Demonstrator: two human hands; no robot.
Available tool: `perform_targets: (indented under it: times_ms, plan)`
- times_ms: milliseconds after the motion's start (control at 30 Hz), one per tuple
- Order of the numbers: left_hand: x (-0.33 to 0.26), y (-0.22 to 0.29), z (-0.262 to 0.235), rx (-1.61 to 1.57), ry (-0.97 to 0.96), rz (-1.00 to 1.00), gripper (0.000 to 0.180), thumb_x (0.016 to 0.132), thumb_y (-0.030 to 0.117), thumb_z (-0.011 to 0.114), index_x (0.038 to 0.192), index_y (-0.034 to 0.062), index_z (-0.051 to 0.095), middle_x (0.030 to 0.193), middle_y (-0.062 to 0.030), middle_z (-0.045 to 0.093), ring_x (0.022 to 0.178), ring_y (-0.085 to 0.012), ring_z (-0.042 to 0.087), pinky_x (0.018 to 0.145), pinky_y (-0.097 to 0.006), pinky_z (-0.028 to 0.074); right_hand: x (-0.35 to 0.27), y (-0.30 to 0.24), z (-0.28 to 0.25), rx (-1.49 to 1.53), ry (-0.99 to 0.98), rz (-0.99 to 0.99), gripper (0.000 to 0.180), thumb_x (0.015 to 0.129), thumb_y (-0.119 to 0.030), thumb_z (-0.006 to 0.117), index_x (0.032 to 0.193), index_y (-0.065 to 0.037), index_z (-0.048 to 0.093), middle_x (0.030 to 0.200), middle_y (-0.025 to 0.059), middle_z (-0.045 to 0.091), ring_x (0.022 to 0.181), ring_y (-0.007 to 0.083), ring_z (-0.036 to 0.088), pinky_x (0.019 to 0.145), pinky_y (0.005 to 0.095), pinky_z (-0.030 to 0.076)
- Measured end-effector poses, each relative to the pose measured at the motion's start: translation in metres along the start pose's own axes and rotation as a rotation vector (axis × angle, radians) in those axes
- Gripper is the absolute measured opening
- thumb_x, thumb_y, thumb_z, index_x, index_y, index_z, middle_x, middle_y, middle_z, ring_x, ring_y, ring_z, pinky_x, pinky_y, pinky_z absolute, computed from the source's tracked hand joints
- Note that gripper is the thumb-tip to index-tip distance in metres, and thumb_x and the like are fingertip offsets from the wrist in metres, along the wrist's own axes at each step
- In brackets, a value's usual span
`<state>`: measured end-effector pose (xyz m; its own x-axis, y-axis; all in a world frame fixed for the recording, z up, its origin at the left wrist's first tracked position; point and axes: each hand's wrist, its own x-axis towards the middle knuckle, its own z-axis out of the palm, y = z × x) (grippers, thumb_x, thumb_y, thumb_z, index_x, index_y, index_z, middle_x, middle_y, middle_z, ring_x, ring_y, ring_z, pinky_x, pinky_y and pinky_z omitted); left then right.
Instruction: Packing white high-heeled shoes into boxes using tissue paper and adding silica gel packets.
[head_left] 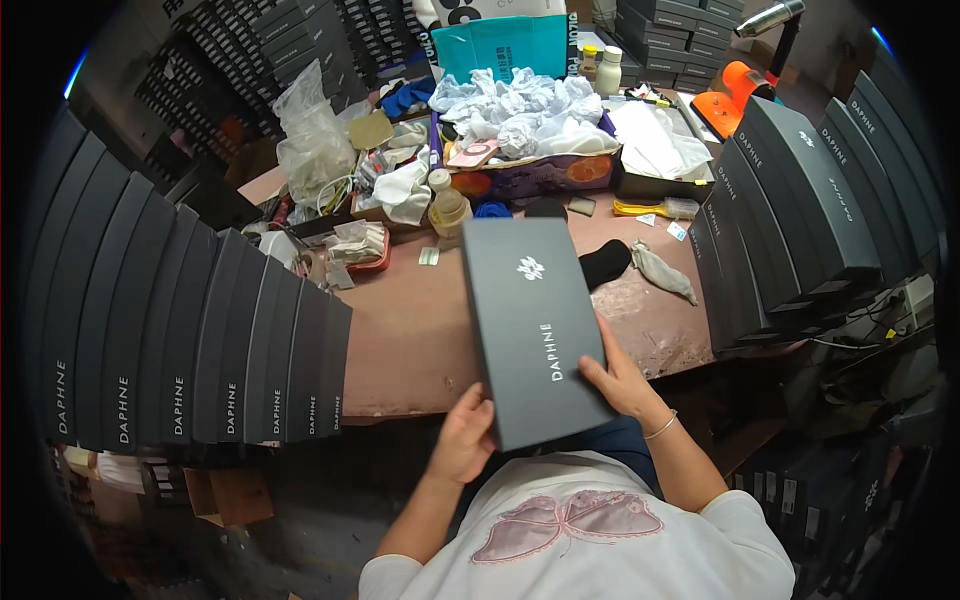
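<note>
A dark grey shoebox (520, 340) with a white emblem and lettering on its lid is held up between my two hands, tilted over the near edge of the table. My left hand (465, 435) grips its lower left edge. On the opposite side, my right hand (622, 380) is wrapped round the right edge, thumb lying on the lid. The box looks closed, and what is inside it is hidden. Beyond its right side lie a black sock-like piece (606, 264) and a crumpled grey cloth (662, 272).
Dark shoeboxes (180, 320) stand in a row at the left; more shoeboxes (790, 200) are stacked at the right. Across the back are a carton of crumpled white paper (520, 110), a plastic bottle (448, 208), a yellow-handled brush (655, 209) and an orange tool (735, 98).
</note>
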<state>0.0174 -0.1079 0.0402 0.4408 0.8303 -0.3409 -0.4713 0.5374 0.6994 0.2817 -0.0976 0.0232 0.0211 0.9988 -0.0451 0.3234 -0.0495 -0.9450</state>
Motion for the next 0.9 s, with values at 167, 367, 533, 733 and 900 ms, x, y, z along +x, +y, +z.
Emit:
perform_targets:
  times_ms: [167,367,533,733,900]
  plan:
    - [0.053,-0.041,-0.034,0.922,0.283,0.388,0.064,0.095,0.033,0.057,0.14,-0.0058,0.033,0.14,-0.0205,0.04,0.126,-0.0251,0.043,0.105,-0.036,0.035,0.005,0.045,-0.001,-0.104,-0.082,0.253,0.062,0.091,-0.041,0.055,0.136,-0.001,0.042,0.111,0.0269,0.062,0.105,0.0379,0.061,0.091,0.0399,0.046]
    - [0.053,-0.052,-0.047,0.558,0.278,0.236,0.051,0.1,0.025,0.047,0.137,-0.0092,0.038,0.13,-0.0181,0.051,0.12,-0.022,0.049,0.101,-0.031,0.038,-0.008,0.029,0.017,-0.1,-0.041,0.099,0.059,0.087,-0.041,0.062,0.128,-0.001,0.049,0.083,0.0243,0.064,0.072,0.0351,0.062,0.066,0.0412,0.048]
    - [0.04,-0.06,-0.035,0.351,0.295,0.195,0.046,0.101,0.024,0.044,0.135,-0.0074,0.039,0.13,-0.0155,0.051,0.117,-0.019,0.051,0.097,-0.03,0.041,-0.015,0.021,0.016,-0.043,-0.004,0.031,0.051,0.09,-0.035,0.061,0.124,0.001,0.05,0.095,0.0265,0.064,0.083,0.0378,0.062,0.074,0.0413,0.048]
    - [0.04,-0.07,-0.041,0.401,0.302,0.311,0.047,0.099,0.026,0.048,0.134,-0.005,0.042,0.127,-0.0136,0.053,0.114,-0.0214,0.053,0.097,-0.032,0.042,-0.011,0.048,0.023,-0.072,-0.063,0.104,0.052,0.09,-0.039,0.058,0.117,0.005,0.053,0.091,0.0259,0.063,0.083,0.04,0.061,0.075,0.044,0.047]
    - [0.058,-0.076,-0.081,0.198,0.292,-0.031,0.046,0.092,0.033,0.052,0.122,-0.0024,0.051,0.116,-0.0123,0.057,0.109,-0.0221,0.055,0.092,-0.032,0.044,-0.017,0.071,0.043,0.0,-0.024,0.216,0.069,0.091,-0.049,0.053,0.133,0.005,0.043,0.129,0.0276,0.047,0.123,0.0356,0.046,0.101,0.0396,0.037]
